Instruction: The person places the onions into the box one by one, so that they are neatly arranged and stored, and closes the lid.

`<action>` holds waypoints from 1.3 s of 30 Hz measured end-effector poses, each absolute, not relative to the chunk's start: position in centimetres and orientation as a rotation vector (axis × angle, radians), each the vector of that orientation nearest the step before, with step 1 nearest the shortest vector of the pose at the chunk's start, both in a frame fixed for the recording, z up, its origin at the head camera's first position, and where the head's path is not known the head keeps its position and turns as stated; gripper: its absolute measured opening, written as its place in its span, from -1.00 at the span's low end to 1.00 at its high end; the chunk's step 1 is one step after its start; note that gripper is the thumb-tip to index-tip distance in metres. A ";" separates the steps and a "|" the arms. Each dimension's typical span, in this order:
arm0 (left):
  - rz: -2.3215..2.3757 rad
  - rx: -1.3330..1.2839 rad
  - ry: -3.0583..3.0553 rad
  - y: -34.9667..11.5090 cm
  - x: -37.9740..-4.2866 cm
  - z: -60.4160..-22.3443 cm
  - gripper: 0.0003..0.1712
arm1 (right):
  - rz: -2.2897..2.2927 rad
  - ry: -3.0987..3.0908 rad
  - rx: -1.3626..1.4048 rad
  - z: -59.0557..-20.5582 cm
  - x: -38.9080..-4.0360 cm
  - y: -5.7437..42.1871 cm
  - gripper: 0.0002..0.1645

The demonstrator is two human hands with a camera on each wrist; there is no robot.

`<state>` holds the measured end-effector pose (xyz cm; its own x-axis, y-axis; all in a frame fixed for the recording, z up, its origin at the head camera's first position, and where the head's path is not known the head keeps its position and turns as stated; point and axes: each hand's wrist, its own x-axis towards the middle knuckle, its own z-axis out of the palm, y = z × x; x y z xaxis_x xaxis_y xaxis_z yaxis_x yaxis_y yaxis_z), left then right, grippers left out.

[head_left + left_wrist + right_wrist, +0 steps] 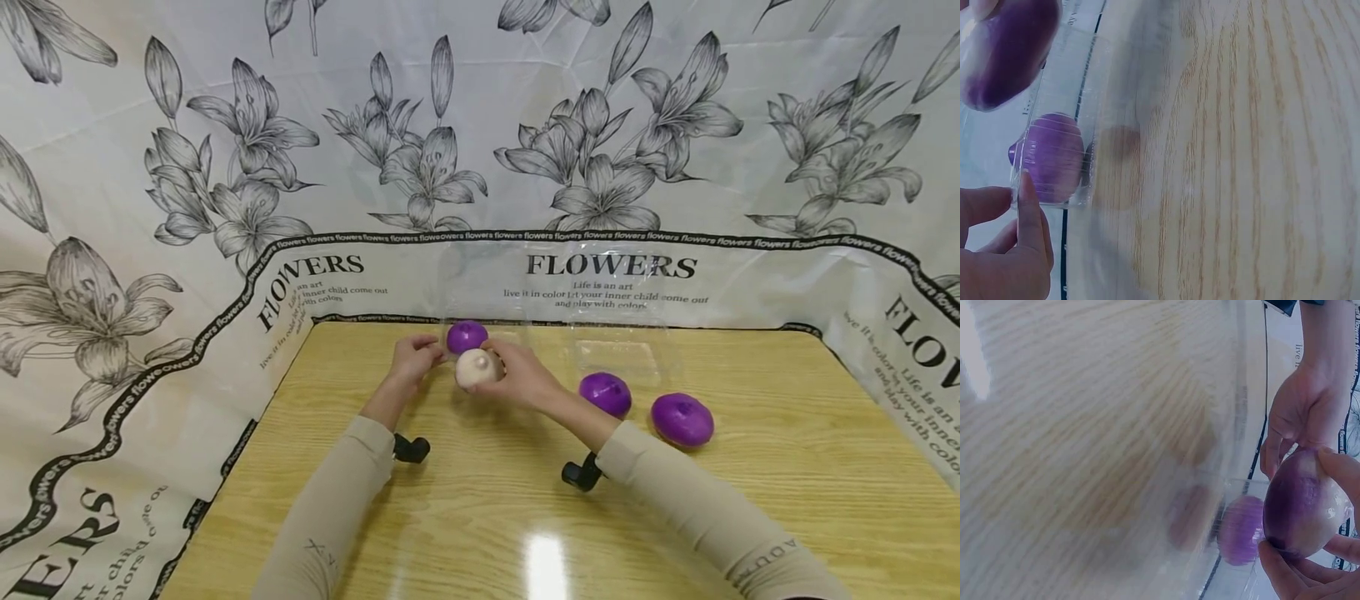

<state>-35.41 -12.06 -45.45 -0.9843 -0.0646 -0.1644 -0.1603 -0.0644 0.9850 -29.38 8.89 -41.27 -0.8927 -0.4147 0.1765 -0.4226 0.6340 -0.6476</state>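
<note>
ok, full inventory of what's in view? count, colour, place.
held bulb: 1, whitish and purple, in the right hand
boxed bulb: 1, purple, in the left container
loose bulbs: 2, purple, on the table to the right
containers: 2, clear, far side of the table, left one and right one
table: 1, yellowish wood grain, under everything
printed cloth: white with black flowers and lettering, behind and at the sides
black pieces: 2, one by each wrist
sleeves: 2, beige, on the forearms
hands: 2, bare; left hand pinching the left container's edge
</note>
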 end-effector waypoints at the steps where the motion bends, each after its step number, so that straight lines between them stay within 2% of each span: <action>1: 2.235 -0.249 2.100 -12.0 -35.4 -45.4 -0.55 | 1.111 -2.821 0.733 -41.1 -29.5 9.0 -0.16; 9: 2.244 -0.244 2.092 -12.0 -35.1 -45.2 -0.56 | 1.059 -2.797 0.724 -40.1 -30.7 10.0 -0.09; 17: 2.236 -0.250 2.084 -12.0 -35.1 -45.3 -0.56 | 1.051 -2.774 0.668 -39.8 -32.6 10.8 -0.18; 39: 2.261 -0.259 2.081 -12.0 -35.3 -45.2 -0.56 | 1.044 -2.871 0.493 -41.9 -36.7 10.4 -0.09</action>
<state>-35.30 -11.95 -45.24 -0.9842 -0.0708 -0.1621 -0.1557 -0.0885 0.9838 -36.69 10.39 -41.90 -0.9482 -0.2796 0.1507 -0.3111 0.7217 -0.6184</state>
